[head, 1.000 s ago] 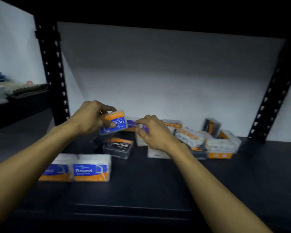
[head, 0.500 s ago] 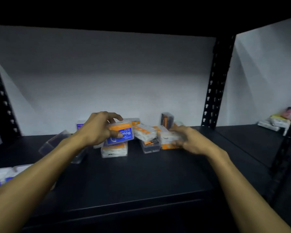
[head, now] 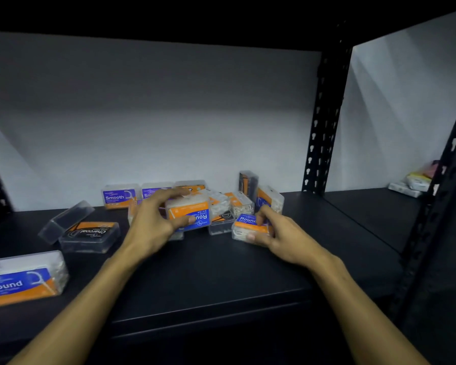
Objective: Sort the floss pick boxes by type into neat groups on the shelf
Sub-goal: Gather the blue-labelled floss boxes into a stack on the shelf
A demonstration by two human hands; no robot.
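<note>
Dark metal shelf [head: 221,275] backed by a pale wall, with a perforated black upright [head: 324,122] at the right rear and a second one at the near right. Beyond it, on the next shelf bay, a few blurred packets [head: 416,181], too dim to name.

Left hand [head: 153,222] curled round a Round box [head: 190,213], thumb across its front label, fingers over the top; box lifted and tipped, label upside down. Right hand [head: 277,231] pinching a second Round box [head: 249,227] that sits low at the shelf, forefinger on top, thumb at the near edge.

Crowded behind both hands: a loose pile of clear boxes [head: 229,204] with orange labels, leaning on one another, white picks visible inside; one dark box [head: 248,181] standing on end at the back. Two Smooth boxes [head: 119,197] upright side by side against the wall, the right one partly hidden by the left hand's fingers.

At left, a Charcoal box [head: 90,235] lying flat with dark contents, an empty-looking clear case [head: 66,221] tilted against its left edge. Near front left, another Round box [head: 24,280] lying on the shelf, white picks showing through its clear side, well apart from the pile.
</note>
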